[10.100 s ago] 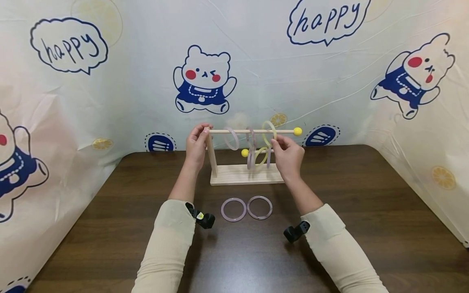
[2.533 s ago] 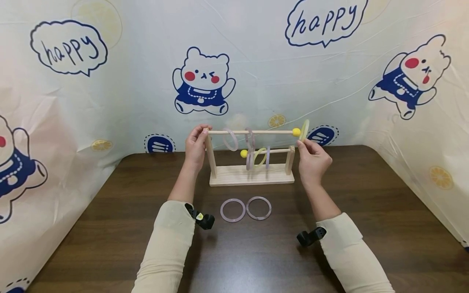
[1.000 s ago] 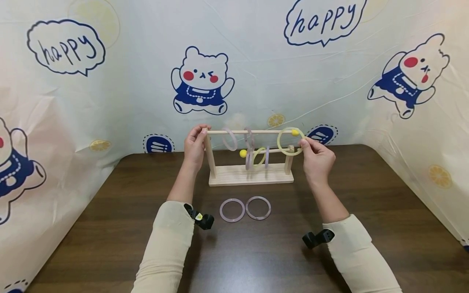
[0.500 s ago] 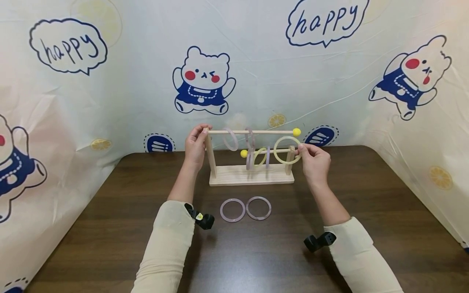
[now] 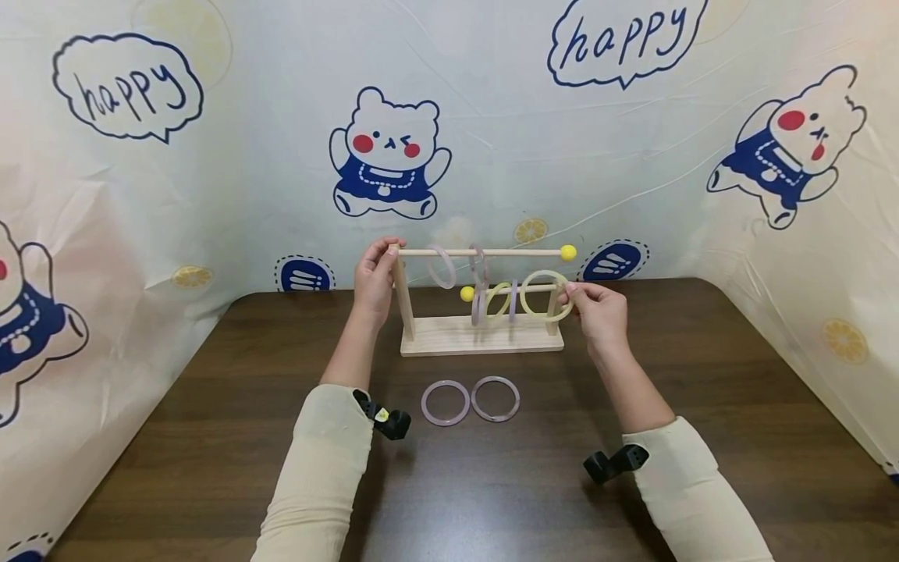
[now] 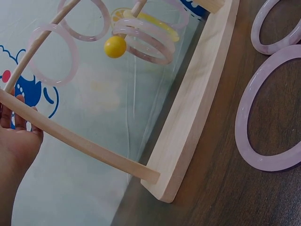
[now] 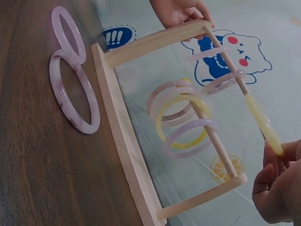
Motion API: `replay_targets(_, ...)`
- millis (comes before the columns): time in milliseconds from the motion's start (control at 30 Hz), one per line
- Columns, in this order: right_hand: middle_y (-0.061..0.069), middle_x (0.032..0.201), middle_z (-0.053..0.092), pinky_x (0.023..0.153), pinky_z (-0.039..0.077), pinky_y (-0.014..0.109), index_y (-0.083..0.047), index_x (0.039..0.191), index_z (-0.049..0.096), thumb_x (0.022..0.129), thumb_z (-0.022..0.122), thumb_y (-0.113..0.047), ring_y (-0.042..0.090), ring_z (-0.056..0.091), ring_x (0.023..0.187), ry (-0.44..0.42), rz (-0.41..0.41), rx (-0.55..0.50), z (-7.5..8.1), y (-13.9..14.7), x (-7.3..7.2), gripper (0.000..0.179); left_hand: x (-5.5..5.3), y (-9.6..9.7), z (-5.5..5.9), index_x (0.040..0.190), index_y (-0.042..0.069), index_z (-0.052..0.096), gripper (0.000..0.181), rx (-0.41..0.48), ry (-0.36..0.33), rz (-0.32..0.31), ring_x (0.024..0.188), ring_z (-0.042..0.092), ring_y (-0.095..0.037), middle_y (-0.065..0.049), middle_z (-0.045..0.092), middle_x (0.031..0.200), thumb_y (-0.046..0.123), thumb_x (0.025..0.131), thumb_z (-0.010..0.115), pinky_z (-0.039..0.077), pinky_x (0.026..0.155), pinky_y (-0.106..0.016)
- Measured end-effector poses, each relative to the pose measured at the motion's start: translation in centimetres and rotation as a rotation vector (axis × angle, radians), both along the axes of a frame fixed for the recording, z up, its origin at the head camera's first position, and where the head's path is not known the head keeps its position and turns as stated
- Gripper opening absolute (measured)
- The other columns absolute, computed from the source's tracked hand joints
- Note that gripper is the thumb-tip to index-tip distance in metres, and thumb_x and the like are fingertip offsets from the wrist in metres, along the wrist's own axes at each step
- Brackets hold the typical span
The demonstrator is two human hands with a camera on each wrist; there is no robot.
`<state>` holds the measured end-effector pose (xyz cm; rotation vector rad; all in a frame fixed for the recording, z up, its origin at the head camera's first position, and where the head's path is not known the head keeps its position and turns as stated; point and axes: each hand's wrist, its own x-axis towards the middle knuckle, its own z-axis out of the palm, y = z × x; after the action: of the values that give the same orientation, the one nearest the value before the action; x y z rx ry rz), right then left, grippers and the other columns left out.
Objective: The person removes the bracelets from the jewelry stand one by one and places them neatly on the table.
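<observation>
Head view: right grip [image 5: 600, 316] pinches a pale yellow translucent ring [image 7: 262, 121] by its right edge, thumb against fingertips. Ring hangs just left of that grip, hole facing the head camera. Held clear of the thin round wooden upper rod [image 5: 523, 252], sits below it, overlaps the right wooden post [image 7: 202, 196] in view; can't tell if they touch. Left grip [image 5: 372, 281] holds the top of the left wooden post [image 5: 405, 300] of the pale wooden stand [image 5: 449, 336], fingers behind. Upper rod runs from left grip to a yellow ball [image 5: 568, 252] up and left of right grip. Two rings on it: a pale pink ring [image 7: 207, 53] nearer left grip, then a mauve ring [image 7: 240, 74]. Wooden lower rod [image 7: 220, 149], left of right grip, carries four: two mauve-pink rings [image 7: 150, 104] farthest from it, a yellow ring [image 7: 158, 121], then a lilac ring [image 7: 186, 154] nearest. Two more translucent lilac rings [image 6: 241, 122] lie flat side by side on the dark brown wood-grain desk [image 5: 485, 499], between both grips, closer to the person.
</observation>
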<state>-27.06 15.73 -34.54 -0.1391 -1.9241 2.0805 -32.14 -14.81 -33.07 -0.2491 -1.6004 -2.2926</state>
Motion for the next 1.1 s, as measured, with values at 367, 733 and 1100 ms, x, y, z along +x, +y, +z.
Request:
replay_targets(367,-0.007,0.058,0.062,0.052,0.04,0.02,0.016,0.101,0.059,0.09,0.059,-0.008,0.008,0.048,0.054,-0.078,0.103,0.032,-0.18,0.32,0.04,0.026,0.19,-0.09,0.09,0.096,0.015,0.059,0.009,-0.017,0.013,0.003,0.092,0.05,-0.013,0.003,0.061,0.097,0.011,0.095,0.052,0.038,0.077,-0.026)
replay_targets(733,-0.009,0.06,0.062,0.055,0.041,0.022,0.01,0.099,0.061,0.092,0.057,-0.012,0.007,0.049,0.055,-0.139,0.206,0.124,-0.65,0.67,0.21,0.024,0.14,-0.08,0.06,0.096,0.014,0.06,0.009,-0.019,-0.006,0.008,0.097,0.047,-0.024,0.004,0.062,0.096,0.011,0.095,0.052,0.036,0.071,-0.023)
replay_targets(1100,-0.007,0.06,0.061,0.054,0.039,0.021,0.012,0.103,0.06,0.091,0.056,-0.009,0.006,0.048,0.055,-0.182,0.247,0.182,-0.76,0.78,0.24,0.025,0.12,-0.05,0.13,0.096,0.014,0.059,0.009,-0.028,-0.008,0.01,0.094,0.047,-0.021,0.004,0.061,0.096,0.01,0.095,0.051,0.036,0.071,-0.023)
